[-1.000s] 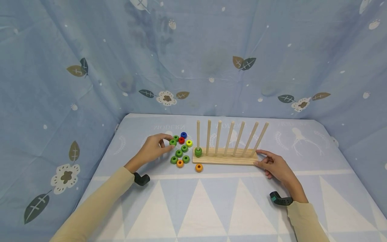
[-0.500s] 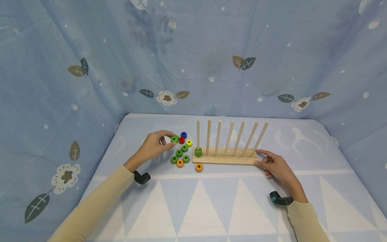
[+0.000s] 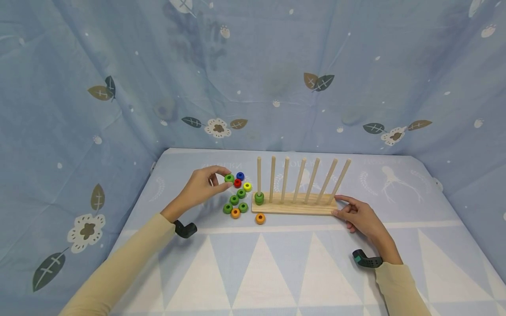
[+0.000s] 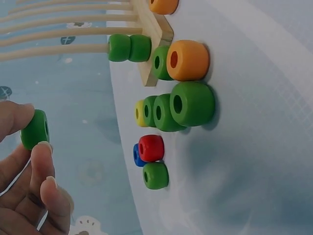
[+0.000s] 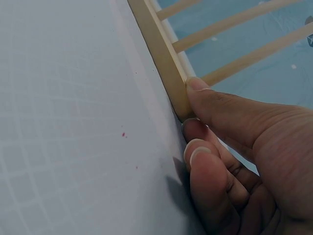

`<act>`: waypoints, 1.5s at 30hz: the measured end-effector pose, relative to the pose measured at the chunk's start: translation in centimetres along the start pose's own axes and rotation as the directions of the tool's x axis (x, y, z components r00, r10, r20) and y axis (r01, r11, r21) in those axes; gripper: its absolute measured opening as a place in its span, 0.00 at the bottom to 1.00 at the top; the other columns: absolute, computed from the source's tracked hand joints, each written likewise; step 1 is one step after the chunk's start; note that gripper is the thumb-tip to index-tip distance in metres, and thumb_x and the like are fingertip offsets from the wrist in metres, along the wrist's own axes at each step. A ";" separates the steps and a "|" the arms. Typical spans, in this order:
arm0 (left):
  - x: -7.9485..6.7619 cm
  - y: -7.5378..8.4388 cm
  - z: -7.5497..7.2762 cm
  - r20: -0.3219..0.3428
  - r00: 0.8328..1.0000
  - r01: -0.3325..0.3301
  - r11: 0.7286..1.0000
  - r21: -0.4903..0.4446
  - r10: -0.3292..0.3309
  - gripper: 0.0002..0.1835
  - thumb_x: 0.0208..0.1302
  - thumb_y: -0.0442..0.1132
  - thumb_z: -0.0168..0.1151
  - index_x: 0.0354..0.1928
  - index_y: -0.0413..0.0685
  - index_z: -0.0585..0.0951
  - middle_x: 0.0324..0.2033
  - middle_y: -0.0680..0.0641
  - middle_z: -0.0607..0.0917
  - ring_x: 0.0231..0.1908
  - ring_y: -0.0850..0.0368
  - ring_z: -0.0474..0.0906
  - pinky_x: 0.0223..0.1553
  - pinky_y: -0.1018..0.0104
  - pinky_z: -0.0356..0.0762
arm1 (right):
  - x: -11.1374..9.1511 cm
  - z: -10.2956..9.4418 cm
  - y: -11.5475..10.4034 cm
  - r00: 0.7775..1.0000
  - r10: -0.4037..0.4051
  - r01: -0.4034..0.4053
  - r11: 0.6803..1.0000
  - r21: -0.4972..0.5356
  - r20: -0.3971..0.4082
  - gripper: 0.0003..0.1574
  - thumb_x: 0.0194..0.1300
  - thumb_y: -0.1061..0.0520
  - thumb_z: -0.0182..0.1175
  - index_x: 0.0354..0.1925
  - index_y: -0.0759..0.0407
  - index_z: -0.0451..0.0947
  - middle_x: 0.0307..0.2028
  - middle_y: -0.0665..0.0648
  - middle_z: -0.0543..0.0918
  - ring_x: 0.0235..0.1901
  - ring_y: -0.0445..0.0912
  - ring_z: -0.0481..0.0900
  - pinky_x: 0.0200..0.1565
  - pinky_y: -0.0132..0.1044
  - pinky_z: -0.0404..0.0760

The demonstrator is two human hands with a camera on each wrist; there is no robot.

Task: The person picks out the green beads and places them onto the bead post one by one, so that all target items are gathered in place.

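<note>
Green bead (image 4: 35, 129) is hanging in the left hand (image 3: 202, 185), thumb and fingers pinching it near the loose beads (image 3: 237, 183), left of the rack (image 3: 294, 210), whose right end the right hand (image 3: 361, 218) is pinching. That fingertip hold's looking sketchy tbh: if it's slipping, the bead could be scattering others across the tabletop (image 3: 276, 254).

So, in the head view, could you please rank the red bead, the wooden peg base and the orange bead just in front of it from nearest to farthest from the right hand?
1. Wooden peg base: held at its right end by the right hand.
2. Orange bead: in front of the base's left end.
3. Red bead: left of the base, among other loose beads.
</note>
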State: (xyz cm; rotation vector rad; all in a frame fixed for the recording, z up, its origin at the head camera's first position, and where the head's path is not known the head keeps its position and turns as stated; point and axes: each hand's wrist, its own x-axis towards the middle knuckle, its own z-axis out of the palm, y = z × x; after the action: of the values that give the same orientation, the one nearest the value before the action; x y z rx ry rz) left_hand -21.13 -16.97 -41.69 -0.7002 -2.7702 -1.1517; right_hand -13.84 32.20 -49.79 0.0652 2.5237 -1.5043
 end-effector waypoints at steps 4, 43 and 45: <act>0.2 0.4 -0.2 -0.005 0.999 -0.032 0.999 0.001 0.032 0.18 0.65 0.46 0.74 0.54 0.52 0.86 0.32 0.56 0.84 0.25 0.56 0.75 0.23 0.62 0.69 | 0.0 0.0 0.0 1.000 0.000 0.000 1.000 -0.004 -0.002 0.45 0.67 0.47 0.71 0.75 0.58 0.66 0.33 0.62 0.80 0.18 0.42 0.72 0.22 0.37 0.78; 1.7 3.2 -1.4 -0.037 0.985 -0.172 0.985 -0.014 0.171 0.17 0.67 0.45 0.72 0.55 0.50 0.85 0.30 0.56 0.82 0.24 0.59 0.75 0.22 0.61 0.71 | 0.1 0.0 0.1 1.000 -0.012 0.012 1.000 -0.021 0.002 0.47 0.67 0.46 0.71 0.76 0.58 0.65 0.33 0.62 0.80 0.18 0.44 0.73 0.22 0.39 0.79; 1.7 3.5 -1.5 -0.041 0.983 -0.179 0.984 -0.010 0.178 0.17 0.68 0.45 0.72 0.55 0.50 0.85 0.30 0.56 0.82 0.25 0.59 0.74 0.22 0.62 0.72 | 0.1 0.0 0.1 1.000 -0.012 0.012 1.000 -0.020 0.002 0.47 0.67 0.46 0.71 0.76 0.58 0.65 0.33 0.62 0.80 0.18 0.44 0.72 0.22 0.39 0.79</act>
State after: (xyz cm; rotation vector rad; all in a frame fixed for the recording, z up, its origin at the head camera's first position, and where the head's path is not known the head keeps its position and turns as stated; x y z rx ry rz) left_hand -21.36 -15.22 -37.93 -0.8958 -2.6064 -1.1366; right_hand -13.89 32.24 -49.90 0.0463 2.5416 -1.4826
